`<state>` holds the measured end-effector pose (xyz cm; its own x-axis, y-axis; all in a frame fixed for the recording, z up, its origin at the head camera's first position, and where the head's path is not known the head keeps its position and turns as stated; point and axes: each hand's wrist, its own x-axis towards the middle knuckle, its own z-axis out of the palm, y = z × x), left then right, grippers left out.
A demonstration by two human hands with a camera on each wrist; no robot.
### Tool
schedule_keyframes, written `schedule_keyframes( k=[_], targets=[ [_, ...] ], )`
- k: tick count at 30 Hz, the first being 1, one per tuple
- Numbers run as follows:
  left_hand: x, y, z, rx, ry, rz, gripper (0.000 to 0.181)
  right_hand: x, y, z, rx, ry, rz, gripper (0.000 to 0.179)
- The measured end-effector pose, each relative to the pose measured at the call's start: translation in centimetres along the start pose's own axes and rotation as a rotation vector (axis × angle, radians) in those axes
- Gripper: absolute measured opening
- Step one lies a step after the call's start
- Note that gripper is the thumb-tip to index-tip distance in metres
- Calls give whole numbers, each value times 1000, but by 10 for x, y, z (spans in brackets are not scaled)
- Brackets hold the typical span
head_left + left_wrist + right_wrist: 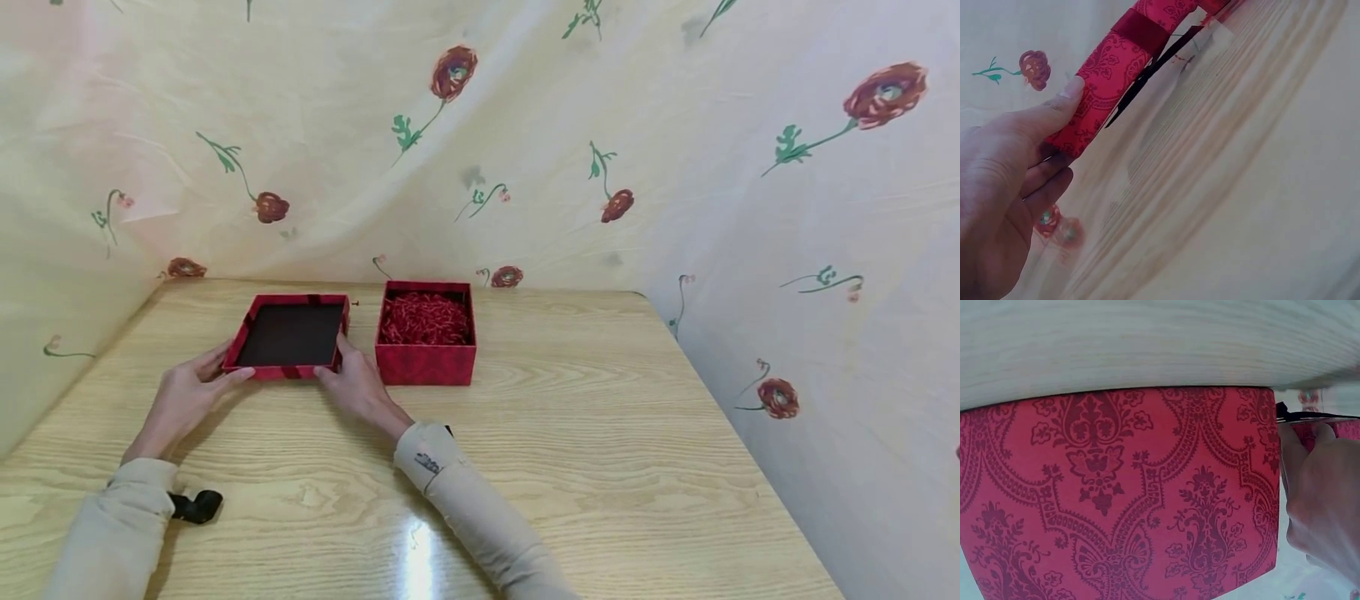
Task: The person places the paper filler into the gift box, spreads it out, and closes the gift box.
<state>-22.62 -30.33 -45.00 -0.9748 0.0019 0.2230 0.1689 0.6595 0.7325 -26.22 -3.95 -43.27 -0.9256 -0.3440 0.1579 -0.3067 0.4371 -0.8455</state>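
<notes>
A shallow red box lid [294,335] with a dark inner face lies inside-up at the left of the table. My left hand [187,393] grips its near left corner, thumb along the front wall. At the near right corner, my right hand [354,382] holds the lid by its side. Dark red ribbon [1141,30] crosses the lid's patterned wall, and a black strip [1154,72] shows beneath it. Just right of my right hand stands the open red box [425,365], filled with red shredded paper [425,319]. Its damask-patterned side [1129,487] fills much of the right wrist view.
The wooden table [585,433] extends to the right and toward me. Flowered cloth [525,125] hangs behind it and along both sides. A small dark red bit [356,303] lies between lid and box. Black wrist gear [197,506] juts from my left cuff.
</notes>
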Motion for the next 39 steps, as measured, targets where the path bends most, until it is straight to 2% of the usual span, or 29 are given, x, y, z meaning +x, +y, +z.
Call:
schedule_keyframes(
  k=[6, 15, 32, 39],
  targets=[
    [-3, 4, -3, -11, 34, 0, 71, -2, -5, -4, 41, -11, 20, 76],
    [-4, 10, -5, -12, 105, 22, 69, -5, -10, -9, 50, 10, -42, 74],
    [-5, 23, -8, -47, 176, 38, 65, -8, -19, -16, 69, 45, -70, 72],
    [-3, 29, -8, -56, 198, 18, 65, -8, -19, -20, 88, 53, -90, 73]
  ],
)
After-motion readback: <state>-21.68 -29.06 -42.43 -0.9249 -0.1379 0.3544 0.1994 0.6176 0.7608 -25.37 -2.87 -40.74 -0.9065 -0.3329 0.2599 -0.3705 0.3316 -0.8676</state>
